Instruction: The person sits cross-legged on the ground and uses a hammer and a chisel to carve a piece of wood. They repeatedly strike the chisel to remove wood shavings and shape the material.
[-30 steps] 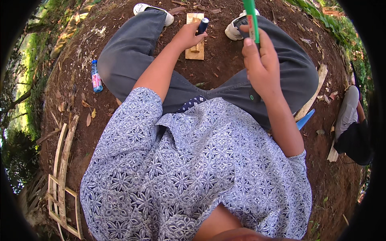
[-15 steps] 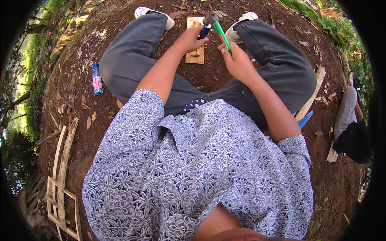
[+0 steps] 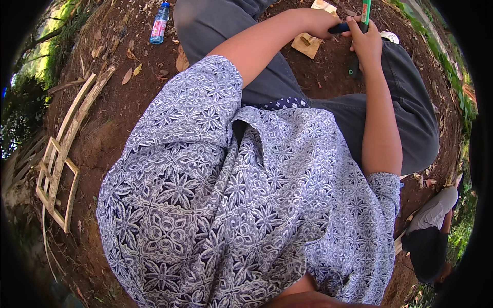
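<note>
At the far left, dark green foliage (image 3: pixel 23 110) along the edge of the ground. Next to it on bare reddish-brown soil, a thin wooden frame (image 3: pixel 72 200), roughly rectangular, with two long wooden strips (image 3: pixel 84 110) reaching up and to the right from it. Just right of the strips, a yellow leaf (image 3: pixel 137 69) among brown ones. Above that, near the top edge, a clear plastic bottle (image 3: pixel 158 28) with a blue cap and a pink-and-white label. Then dark grey trousers (image 3: pixel 208 25), left leg bent outward, and a blue-and-white patterned shirt (image 3: pixel 246 205) across the middle.

Between the legs, flat on the soil, a pale wooden board (image 3: pixel 306 47), partly covered from above, with both ends in sight. Over its middle, the left hand (image 3: pixel 322 21), fingers closed around a dark blue tool handle (image 3: pixel 338 28); cannot see the working end. Close beside it, the right hand (image 3: pixel 368 46), fingers wrapped around the green handle of a hammer (image 3: pixel 365 13), pointing up and out past the top edge. Cannot tell whether the fingers of both hands touch. Just right, part of a white shoe (image 3: pixel 390 37). At the far right, another person (image 3: pixel 429 231) in grey trousers and black clothing, low to the ground.
</note>
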{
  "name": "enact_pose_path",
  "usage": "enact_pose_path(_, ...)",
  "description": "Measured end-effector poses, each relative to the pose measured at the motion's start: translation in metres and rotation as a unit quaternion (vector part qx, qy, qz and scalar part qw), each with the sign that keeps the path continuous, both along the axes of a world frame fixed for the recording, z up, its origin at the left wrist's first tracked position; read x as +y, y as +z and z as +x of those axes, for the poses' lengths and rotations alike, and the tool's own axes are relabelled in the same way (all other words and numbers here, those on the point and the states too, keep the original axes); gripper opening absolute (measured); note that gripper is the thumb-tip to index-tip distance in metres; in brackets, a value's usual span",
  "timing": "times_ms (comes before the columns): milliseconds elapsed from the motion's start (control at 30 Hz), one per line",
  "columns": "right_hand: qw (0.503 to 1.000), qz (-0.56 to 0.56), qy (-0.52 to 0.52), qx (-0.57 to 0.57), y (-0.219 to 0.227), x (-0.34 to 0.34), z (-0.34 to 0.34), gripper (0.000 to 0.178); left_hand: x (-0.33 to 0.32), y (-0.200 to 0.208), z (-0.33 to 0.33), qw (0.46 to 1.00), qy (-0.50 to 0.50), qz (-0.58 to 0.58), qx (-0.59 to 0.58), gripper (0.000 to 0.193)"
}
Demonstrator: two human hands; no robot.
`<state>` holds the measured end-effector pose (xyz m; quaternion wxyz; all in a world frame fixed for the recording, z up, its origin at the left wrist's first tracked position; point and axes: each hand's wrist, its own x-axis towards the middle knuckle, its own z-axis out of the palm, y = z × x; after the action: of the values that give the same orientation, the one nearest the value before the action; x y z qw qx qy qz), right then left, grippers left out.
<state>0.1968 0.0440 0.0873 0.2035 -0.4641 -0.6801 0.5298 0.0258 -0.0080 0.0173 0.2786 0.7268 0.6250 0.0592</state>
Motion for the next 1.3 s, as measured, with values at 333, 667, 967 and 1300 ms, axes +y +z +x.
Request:
enact_pose_path(333,1.000,0.006,-0.005,0.013,0.004,-0.006,-0.001,0.026,-0.150,0.279,0.013,0.546,-0.460,-0.161,-0.681,0.047)
enact_pose_path(667,0.994,-0.016,-0.042,0.103,-0.009,0.001,-0.007,0.020,-0.069,0.110,-0.040,0.993,0.018,0.101,-0.065,0.038)
enact_pose_path(967,0.990,-0.094,-0.103,-0.020,-0.019,-0.007,0.013,0.049,0.020,0.011,-0.021,0.977,0.075,0.077,-0.184,0.045)
enact_pose_path(1300,0.913,-0.250,0.131,-0.295,-0.027,-0.027,0.035,0.040,0.020,0.018,-0.013,0.935,0.146,0.204,-0.251,0.033)
